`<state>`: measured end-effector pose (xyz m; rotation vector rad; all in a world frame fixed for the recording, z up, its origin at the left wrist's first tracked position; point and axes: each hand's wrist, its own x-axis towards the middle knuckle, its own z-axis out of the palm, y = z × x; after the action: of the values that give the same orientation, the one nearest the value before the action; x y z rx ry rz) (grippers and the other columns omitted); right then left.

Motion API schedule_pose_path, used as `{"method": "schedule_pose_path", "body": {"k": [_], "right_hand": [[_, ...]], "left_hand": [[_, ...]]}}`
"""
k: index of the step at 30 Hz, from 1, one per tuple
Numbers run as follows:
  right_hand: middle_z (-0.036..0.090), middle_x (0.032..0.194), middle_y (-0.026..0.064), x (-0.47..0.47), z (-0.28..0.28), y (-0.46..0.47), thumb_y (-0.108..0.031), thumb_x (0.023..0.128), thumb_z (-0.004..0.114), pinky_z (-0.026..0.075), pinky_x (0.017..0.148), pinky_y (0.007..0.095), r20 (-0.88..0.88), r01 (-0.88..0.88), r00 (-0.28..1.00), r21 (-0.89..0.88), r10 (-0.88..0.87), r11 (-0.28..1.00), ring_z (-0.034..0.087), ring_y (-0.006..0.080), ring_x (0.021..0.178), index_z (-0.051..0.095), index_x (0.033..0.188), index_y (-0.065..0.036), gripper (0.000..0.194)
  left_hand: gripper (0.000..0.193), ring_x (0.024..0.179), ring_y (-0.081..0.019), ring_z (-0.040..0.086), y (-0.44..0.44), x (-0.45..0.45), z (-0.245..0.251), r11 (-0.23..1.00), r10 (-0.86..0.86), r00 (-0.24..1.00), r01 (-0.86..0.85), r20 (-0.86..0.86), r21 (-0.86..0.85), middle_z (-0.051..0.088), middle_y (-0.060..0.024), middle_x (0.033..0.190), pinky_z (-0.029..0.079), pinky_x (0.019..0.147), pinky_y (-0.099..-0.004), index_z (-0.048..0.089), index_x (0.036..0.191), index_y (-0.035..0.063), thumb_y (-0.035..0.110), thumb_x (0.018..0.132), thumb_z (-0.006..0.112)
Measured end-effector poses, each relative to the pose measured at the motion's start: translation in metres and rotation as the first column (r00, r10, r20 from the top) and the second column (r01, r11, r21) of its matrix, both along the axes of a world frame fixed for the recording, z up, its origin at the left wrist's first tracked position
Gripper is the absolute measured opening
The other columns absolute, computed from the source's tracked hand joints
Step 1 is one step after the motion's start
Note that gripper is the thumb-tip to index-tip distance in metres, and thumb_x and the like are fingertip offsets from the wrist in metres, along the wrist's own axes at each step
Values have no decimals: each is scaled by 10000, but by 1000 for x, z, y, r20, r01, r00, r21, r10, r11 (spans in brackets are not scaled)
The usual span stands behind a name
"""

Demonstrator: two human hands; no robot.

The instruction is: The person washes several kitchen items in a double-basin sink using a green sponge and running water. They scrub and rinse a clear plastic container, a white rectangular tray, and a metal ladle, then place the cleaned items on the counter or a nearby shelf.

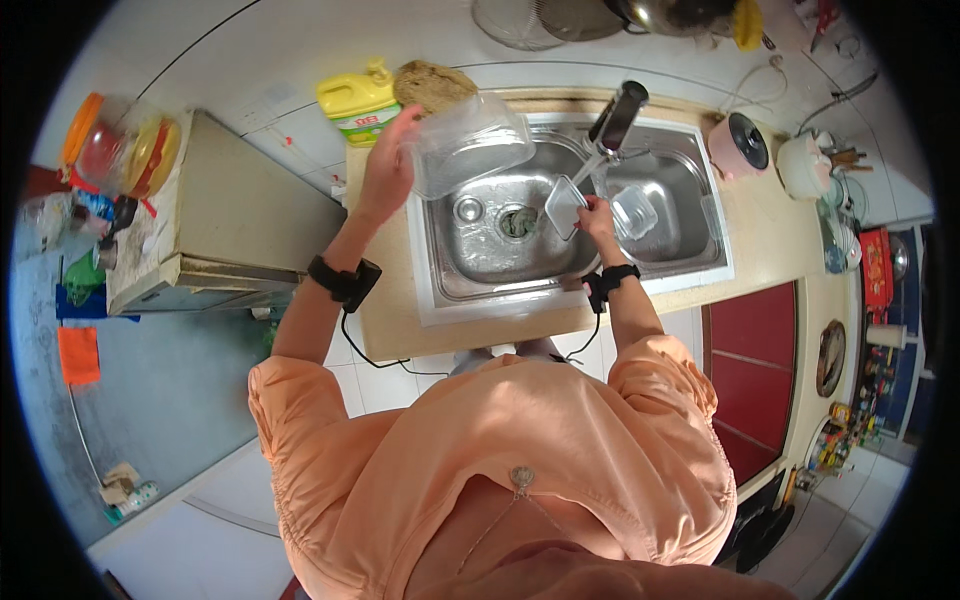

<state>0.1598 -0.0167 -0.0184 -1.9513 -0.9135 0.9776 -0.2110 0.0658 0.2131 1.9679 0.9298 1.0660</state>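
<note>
My right hand (596,218) grips a small clear plastic lid (564,208) by its edge, tilted over the left sink basin (487,247), beside the stream from the faucet (619,124). Raised at the basin's back left, my left hand (391,169) is at the left edge of a large clear plastic container (476,142); blur hides whether the fingers close on it. A small clear plastic container (634,212) rests in the right basin (679,244). Something greenish lies at the left basin's drain (517,222).
A yellow detergent jug (358,105) and a brown sponge-like item (435,86) stand behind the sink at left. To the right are a pink pot (739,146) and a white utensil holder (802,166). A cabinet (247,202) rises at left. Cables hang from both wrist straps.
</note>
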Motion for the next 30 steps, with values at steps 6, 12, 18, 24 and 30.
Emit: {"method": "schedule_pose_path", "body": {"k": [6, 12, 18, 24, 30], "right_hand": [[610, 858, 93, -19, 12, 12, -18, 756, 541, 559, 537, 325, -51, -11, 999, 7, 11, 1000, 613, 195, 703, 570, 1030, 34, 281], [569, 799, 64, -16, -3, 25, 3, 766, 557, 573, 580, 370, -293, 84, 954, 73, -59, 994, 581, 193, 664, 545, 991, 6, 226], [574, 795, 82, 2, -36, 47, -52, 814, 548, 546, 645, 413, -646, 262, 756, 144, -110, 954, 580, 230, 696, 541, 859, -26, 52], [563, 824, 88, 10, -79, 48, -103, 834, 534, 485, 813, 468, -593, 52, 763, 453, 258, 890, 551, 252, 815, 535, 820, -3, 101], [529, 926, 129, 5, -68, 36, -119, 841, 553, 507, 787, 428, -410, 36, 905, 342, 114, 939, 538, 281, 866, 509, 920, 54, 194]], "left_hand": [[520, 984, -195, 549, -21, -55, 55, 856, 155, 824, 163, 545, -490, 495, -102, 1127, 461, 844, -308, 329, 1333, 86, 7, 842, 479], [489, 993, -233, 558, -58, -119, 92, 846, 257, 758, 124, 599, -519, 513, -126, 1120, 476, 860, -371, 312, 1325, 34, -5, 855, 444], [409, 947, -178, 564, -100, -208, 112, 863, 390, 701, -51, 597, -503, 535, -63, 1059, 477, 852, -345, 370, 1297, 46, 180, 924, 474], [474, 964, -202, 563, -150, -319, 136, 853, 509, 556, -223, 657, -472, 531, -97, 1067, 480, 843, -352, 387, 1277, 46, 343, 920, 481], [633, 985, -274, 550, -185, -494, 171, 569, 738, 194, -694, 646, -442, 441, -174, 1194, 527, 781, -349, 338, 1294, 70, 514, 866, 482]]}}
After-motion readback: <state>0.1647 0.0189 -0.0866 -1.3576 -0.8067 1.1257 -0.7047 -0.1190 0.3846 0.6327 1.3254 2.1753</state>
